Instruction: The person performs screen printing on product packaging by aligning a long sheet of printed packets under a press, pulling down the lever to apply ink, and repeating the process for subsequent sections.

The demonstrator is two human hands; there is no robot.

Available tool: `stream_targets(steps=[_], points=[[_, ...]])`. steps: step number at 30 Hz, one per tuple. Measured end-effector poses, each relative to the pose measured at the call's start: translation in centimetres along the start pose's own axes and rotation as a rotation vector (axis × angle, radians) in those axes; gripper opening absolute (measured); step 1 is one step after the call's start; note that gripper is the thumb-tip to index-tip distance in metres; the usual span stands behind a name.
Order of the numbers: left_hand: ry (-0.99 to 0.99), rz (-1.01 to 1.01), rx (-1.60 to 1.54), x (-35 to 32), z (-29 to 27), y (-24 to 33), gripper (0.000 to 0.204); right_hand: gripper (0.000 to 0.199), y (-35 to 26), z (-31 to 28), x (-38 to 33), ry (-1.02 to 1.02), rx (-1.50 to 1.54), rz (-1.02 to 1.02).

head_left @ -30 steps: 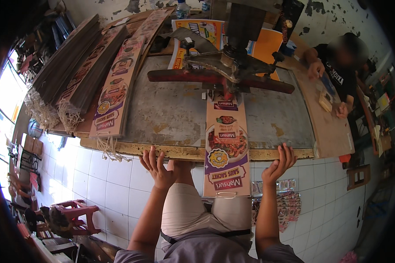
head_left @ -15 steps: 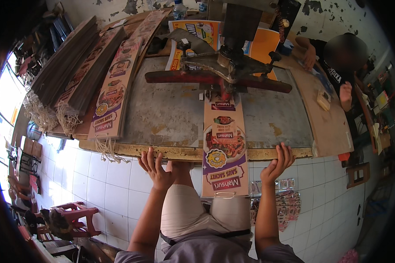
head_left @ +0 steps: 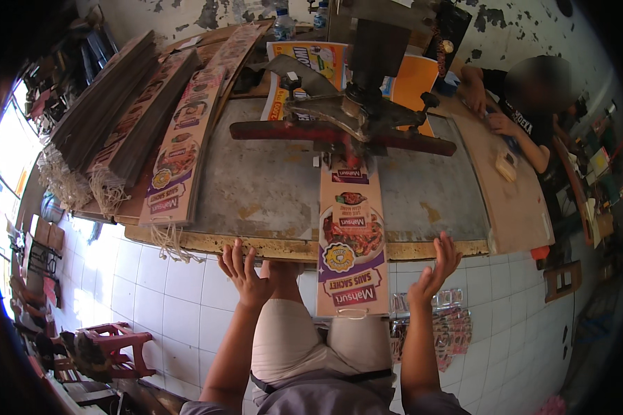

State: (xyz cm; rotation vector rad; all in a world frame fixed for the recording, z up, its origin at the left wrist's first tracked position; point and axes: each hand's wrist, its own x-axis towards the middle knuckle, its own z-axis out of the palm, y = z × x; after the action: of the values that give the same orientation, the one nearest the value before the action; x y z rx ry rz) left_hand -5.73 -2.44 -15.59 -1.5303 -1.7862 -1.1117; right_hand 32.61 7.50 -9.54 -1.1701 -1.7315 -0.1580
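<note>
A long printed cardboard strip [head_left: 351,221] lies under the dark metal press [head_left: 356,114], its near end reaching past the table's worn front edge [head_left: 291,251] toward my lap. A small loop shows at that near end. My left hand [head_left: 247,278] is open, fingers stretched upward at the edge, to the left of the strip. On the other side, my right hand [head_left: 432,273] is also open with its fingertips by the edge. Neither hand holds anything, and both are apart from the strip. Whether the fingertips touch the edge is hard to tell.
Stacks of similar strips with strings [head_left: 169,166] lie on the left. Orange printed sheets [head_left: 318,62] and bottles [head_left: 282,26] are behind the press. A co-worker [head_left: 526,104] sits at the right. Below are a red stool [head_left: 118,346] and more printed pieces [head_left: 450,332] on the tiled floor.
The view has shifted slightly. The co-worker's raised hand has come down beside the other one. My hands stay open near the table edge, and the strip keeps its place under the press.
</note>
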Motion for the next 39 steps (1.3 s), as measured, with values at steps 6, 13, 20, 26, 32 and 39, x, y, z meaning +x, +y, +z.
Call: stream_targets(steps=[6,13,20,26,32,39], points=[[0.029,0.005,-0.019,0.0,0.1,0.1,0.062,0.080,-7.0,-4.4,-2.3,-0.368,0.253,-0.237],[0.010,0.011,-0.008,-0.3,0.0,-0.1,0.067,0.072,-9.7,-5.5,0.5,-0.576,0.257,-0.283],[-0.026,0.017,0.008,-0.1,-0.3,0.1,0.072,0.073,-12.0,-6.0,3.4,-0.668,0.245,-0.277],[0.001,-0.007,-0.045,0.6,-0.7,0.7,0.061,0.078,-12.2,-5.9,3.6,-0.693,0.197,-0.332],[-0.122,-0.079,-0.142,3.6,-5.3,2.1,0.057,0.078,-12.1,-5.8,3.5,-0.687,0.192,-0.359],[-0.464,-0.224,-2.075,17.3,-22.6,12.6,0.064,0.077,-11.9,-5.1,3.1,-0.673,0.240,-0.344]])
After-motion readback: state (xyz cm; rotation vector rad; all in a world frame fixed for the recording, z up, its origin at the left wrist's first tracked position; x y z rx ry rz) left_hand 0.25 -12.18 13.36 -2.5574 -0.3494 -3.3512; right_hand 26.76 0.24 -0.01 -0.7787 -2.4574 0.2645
